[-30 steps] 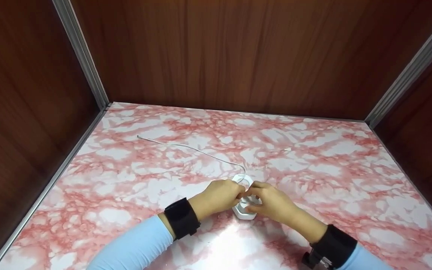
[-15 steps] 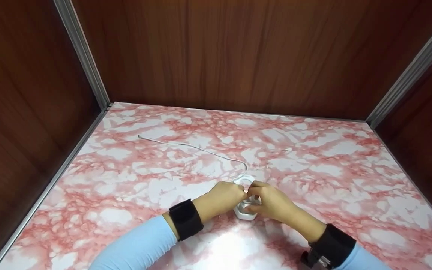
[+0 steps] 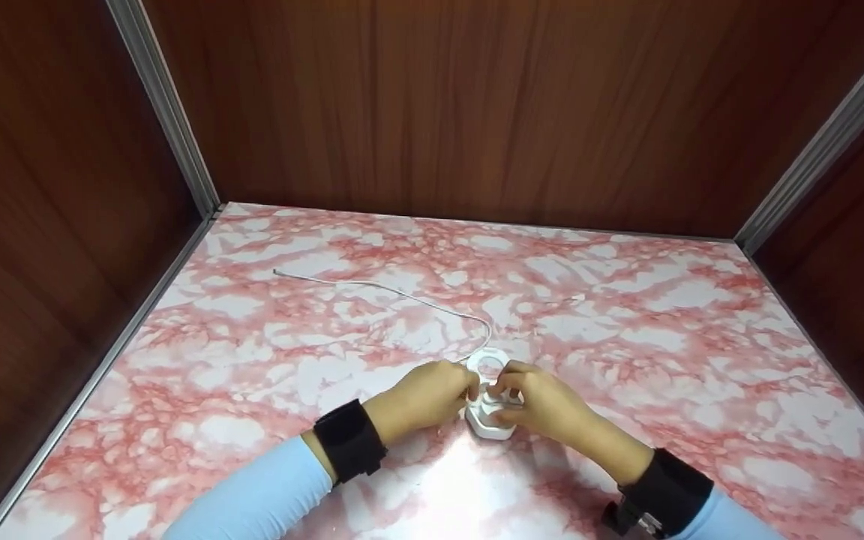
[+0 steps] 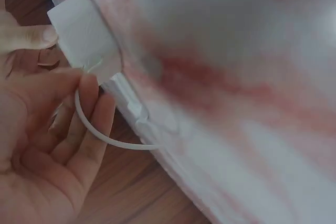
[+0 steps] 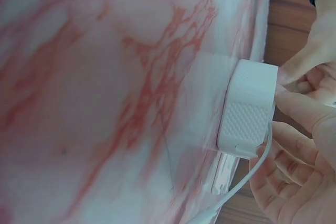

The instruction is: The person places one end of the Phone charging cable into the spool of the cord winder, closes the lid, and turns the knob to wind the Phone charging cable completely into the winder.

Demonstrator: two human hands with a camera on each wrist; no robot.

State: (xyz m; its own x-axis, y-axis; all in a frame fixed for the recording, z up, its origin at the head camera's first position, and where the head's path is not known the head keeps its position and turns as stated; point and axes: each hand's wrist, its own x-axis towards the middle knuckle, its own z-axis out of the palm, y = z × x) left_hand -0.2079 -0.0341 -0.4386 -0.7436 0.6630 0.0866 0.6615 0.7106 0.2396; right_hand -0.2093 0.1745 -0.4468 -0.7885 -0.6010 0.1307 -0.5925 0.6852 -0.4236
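Observation:
A white plastic device lies on the table in the head view, with a ring-shaped part at its far end. In both wrist views its near part is a thick white block, ridged on one side. My right hand grips the block between thumb and curled fingers. At the block's left edge, my left hand pinches a thin white cable. The cable bends away from these fingers and runs to the far left. Where it meets the block is hidden by fingers.
The table has a red and white marbled top. Brown wood-grain panels stand at the back and both sides, with metal posts in the corners. A bright light patch falls near the front.
My left hand shifts slightly right, then back left, away from the right hand. The cable's near end swings left with it, off the ring part. My right hand stays put.

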